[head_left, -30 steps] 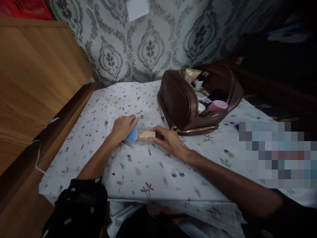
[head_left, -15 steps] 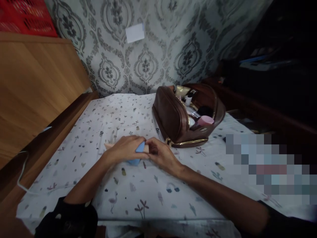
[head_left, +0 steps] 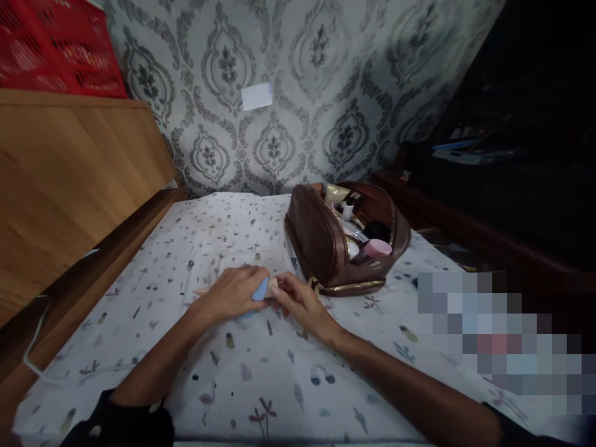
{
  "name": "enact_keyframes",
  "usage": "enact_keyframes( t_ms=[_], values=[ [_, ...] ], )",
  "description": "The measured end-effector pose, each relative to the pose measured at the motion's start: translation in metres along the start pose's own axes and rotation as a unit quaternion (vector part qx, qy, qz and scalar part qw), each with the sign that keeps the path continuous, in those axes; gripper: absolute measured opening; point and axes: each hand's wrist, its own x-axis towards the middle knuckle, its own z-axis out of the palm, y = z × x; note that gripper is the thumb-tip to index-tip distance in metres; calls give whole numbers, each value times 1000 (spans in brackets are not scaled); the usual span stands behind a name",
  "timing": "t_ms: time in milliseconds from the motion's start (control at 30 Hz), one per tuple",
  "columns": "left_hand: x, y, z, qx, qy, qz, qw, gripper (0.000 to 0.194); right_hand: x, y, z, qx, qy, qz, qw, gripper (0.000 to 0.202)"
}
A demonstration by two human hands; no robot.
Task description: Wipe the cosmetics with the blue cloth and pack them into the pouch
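My left hand point(head_left: 235, 290) is wrapped over a blue item point(head_left: 261, 289) just left of the bag, with a bit of blue also showing beneath the palm. A pale, pointed end point(head_left: 200, 291) sticks out behind that hand on the left. At the blue item's right end is a small cream-coloured piece point(head_left: 271, 287), pinched between the thumb and fingers of my right hand point(head_left: 298, 301). Both hands rest low over the patterned white cloth point(head_left: 246, 372). What lies under my left palm is hidden.
An open brown bag point(head_left: 316, 248) of cosmetics stands right of my hands. A red basket point(head_left: 60, 49) sits on a wooden cabinet point(head_left: 69, 180) at left. A white cable point(head_left: 35, 354) crosses the left edge. The papered wall closes the back; a pixelated patch covers the right.
The view has tilted, so everything sits lower in the picture. My right fingers have shifted on the cream piece, which now looks shorter and more bunched; less blue shows under my left hand.
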Motion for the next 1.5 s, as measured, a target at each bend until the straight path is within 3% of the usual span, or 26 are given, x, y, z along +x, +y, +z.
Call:
enact_keyframes(
  t_ms=[167,300,467,533,633,800,900,1100,1267,1400,1500],
  values=[
    [0,3,-2,0,-4,-17,1000,32,3,3,-3,43,4,-2,999,46],
    [0,-14,-13,-100,-81,-43,991,46,4,0,-8,50,17,-37,998,46],
    [2,-39,-13,-264,-149,-46,952,53,2,-8,-13,60,33,-51,996,40],
    [3,-40,-10,-317,-127,-41,939,49,3,-11,-12,96,43,-41,994,44],
    [3,-30,-4,-370,-48,-38,927,44,3,-13,-8,160,60,-15,985,52],
    [6,-6,9,-450,135,-102,877,40,-2,-9,5,230,-58,44,970,56],
    [10,-3,17,-461,194,-107,859,44,-5,-6,12,275,-91,81,954,59],
    [16,-9,26,-496,210,-104,836,42,-4,-13,10,342,-75,115,929,52],
    [15,-12,28,-496,253,-110,824,43,-5,-26,0,339,-79,238,907,44],
    [13,-15,26,-569,191,-92,794,58,-6,-35,-3,371,-111,310,868,51],
    [11,-18,26,-601,165,-80,778,57,-5,-37,-1,356,-127,300,876,54]
  ],
)
